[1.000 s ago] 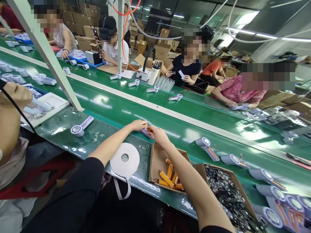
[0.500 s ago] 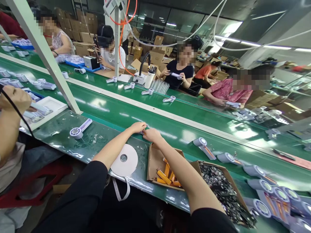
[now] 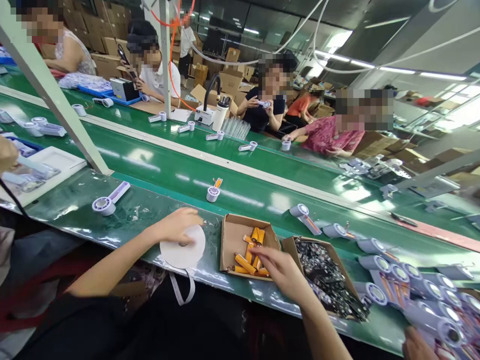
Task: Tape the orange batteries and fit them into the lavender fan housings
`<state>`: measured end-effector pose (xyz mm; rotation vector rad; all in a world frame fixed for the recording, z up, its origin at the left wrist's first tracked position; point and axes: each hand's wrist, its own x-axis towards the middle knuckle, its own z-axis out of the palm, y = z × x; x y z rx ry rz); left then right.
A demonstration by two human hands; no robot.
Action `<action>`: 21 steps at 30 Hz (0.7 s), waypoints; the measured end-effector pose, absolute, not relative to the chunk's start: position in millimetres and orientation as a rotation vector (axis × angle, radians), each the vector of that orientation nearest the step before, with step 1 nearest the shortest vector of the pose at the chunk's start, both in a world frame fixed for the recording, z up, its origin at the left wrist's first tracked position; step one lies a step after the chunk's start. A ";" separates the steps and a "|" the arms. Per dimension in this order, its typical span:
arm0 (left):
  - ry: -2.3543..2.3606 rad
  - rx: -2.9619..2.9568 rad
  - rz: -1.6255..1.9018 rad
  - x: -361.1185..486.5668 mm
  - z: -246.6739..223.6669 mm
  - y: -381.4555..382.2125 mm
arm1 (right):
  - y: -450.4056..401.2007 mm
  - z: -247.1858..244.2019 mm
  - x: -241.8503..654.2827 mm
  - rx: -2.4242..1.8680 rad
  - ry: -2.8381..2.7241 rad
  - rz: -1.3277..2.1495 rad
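Note:
My left hand (image 3: 180, 226) hovers over a roll of white tape (image 3: 187, 252), fingers loosely apart and slightly blurred, holding nothing I can see. A loose tail of tape hangs from the roll below the table edge. Over a shallow cardboard box (image 3: 229, 240), my right hand (image 3: 281, 270) reaches in with its fingers stretched toward orange cylindrical batteries (image 3: 245, 263). Whether the fingertips touch a battery is hard to make out. Beyond both hands, a purple-white handheld fan body (image 3: 213, 194) with an orange battery in its handle stands on the green belt.
A fan body (image 3: 104, 205) lies on the bench at left, near a white tray (image 3: 56, 175). A box of small black parts (image 3: 324, 272) adjoins the battery box. Many fan bodies (image 3: 427, 312) pile up at right, where another person's hand (image 3: 418, 345) shows. A slanted post (image 3: 60, 100) rises at left.
Both hands have parted from their meeting place at the belt edge, where the fan body now stands. My left hand came back to the tape roll, my right to the battery box.

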<state>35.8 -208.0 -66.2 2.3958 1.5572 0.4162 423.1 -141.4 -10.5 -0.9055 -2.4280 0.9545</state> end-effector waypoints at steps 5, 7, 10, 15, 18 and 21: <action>1.823 2.440 0.284 18.4 -95.5 -339.5 | -228.0 -51.7 440.8 -1.030 -1.961 1.387; 1.947 2.405 0.358 23.9 -89.5 -349.5 | -243.9 -59.3 408.3 -1.051 -1.838 1.546; 2.064 2.403 0.585 37.4 -68.2 -338.0 | -256.6 -60.3 344.4 -1.009 -1.845 1.802; 1.919 2.556 0.751 42.0 -32.6 -327.0 | -282.5 -66.0 271.6 -0.577 -2.156 1.818; 2.036 2.440 0.924 20.6 -24.7 -334.8 | -289.0 -80.6 269.6 -0.507 -2.480 1.489; 2.285 2.204 1.138 -7.0 -25.5 -343.8 | -266.3 -78.7 300.8 -0.647 -2.516 1.378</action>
